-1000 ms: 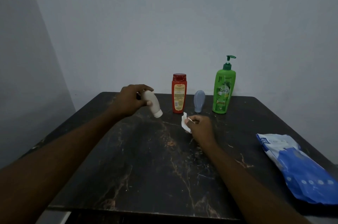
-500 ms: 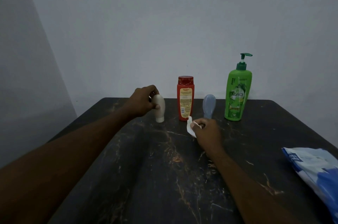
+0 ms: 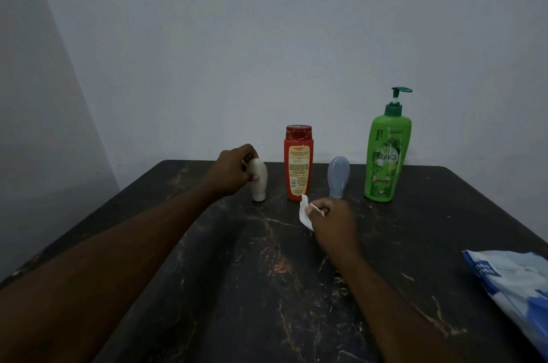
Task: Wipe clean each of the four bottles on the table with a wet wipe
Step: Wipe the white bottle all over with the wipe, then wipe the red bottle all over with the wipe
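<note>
The white bottle (image 3: 259,181), tilted in the air a second ago, now stands cap-down on the bench (image 3: 237,288), left of centre, the left hand (image 3: 234,172) curled round it. The right hand (image 3: 332,220) pinches a wipe (image 3: 304,211) just in front of the red bottle (image 3: 298,166). The blue bottle (image 3: 338,177) and green bottle (image 3: 385,155) stand further right, and a wipe pack (image 3: 516,282) lies at lower right.

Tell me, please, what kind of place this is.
Probably a plain room in a home: a dark marbled table against bare grey walls, carrying toiletries such as the green pump bottle and a blue wipe pack.
</note>
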Demonstrator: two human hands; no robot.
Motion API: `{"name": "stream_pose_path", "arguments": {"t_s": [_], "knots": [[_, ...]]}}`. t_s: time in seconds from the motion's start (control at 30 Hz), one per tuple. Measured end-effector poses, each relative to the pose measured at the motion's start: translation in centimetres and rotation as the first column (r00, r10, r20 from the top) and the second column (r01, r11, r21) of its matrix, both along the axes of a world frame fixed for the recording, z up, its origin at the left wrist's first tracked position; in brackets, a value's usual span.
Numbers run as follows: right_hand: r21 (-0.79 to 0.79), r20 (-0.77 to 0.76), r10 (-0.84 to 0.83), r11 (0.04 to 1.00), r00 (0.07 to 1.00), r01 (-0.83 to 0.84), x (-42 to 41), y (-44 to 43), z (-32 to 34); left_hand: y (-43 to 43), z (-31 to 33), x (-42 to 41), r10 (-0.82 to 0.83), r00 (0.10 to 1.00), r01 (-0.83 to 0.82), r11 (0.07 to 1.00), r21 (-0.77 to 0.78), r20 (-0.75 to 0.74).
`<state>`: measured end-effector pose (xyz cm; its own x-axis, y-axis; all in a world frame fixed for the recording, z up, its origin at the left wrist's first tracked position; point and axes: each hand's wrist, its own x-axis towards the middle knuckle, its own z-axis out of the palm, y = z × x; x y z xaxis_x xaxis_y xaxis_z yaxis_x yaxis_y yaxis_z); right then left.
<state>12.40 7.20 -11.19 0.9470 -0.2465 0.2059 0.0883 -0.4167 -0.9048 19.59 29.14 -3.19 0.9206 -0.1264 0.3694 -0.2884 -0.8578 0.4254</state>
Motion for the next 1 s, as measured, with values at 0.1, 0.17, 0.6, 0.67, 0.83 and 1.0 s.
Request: {"name": "stream_pose_path", "arguments": {"t_s": [0.1,0.17,0.6,0.67,0.83,1.0], "knots": [[-0.010,-0.004,-0.005,1.000,1.000,0.005,0.0,0.1,0.1,-0.1,0.0,0.3,0.001,1.000,-0.001,1.000,0.012,-0.017],[-0.009,-0.009,-0.006,1.000,1.000,0.006,-0.1,0.1,0.2,-0.1,0.1,0.2,0.002,1.000,-0.002,1.000,0.020,-0.021],[0.027,-0.016,0.003,1.000,1.000,-0.002,-0.3,0.1,0.2,-0.2,0.6,0.3,-0.023,0.998,0.027,0.998,0.062,-0.056],[0.022,-0.014,0.005,1.000,1.000,-0.005,-0.3,0.1,0.2,-0.3,0.8,0.2,-0.025,0.998,0.029,0.998,0.063,-0.060],[0.038,-0.017,0.002,0.999,1.000,-0.002,-0.4,0.1,0.3,-0.1,1.6,-0.1,-0.018,0.997,0.024,0.997,0.077,-0.080],[0.038,-0.011,0.000,0.999,1.000,0.001,-0.6,0.1,0.3,-1.2,3.9,-0.9,-0.099,0.991,0.083,0.984,0.157,0.095]]}}
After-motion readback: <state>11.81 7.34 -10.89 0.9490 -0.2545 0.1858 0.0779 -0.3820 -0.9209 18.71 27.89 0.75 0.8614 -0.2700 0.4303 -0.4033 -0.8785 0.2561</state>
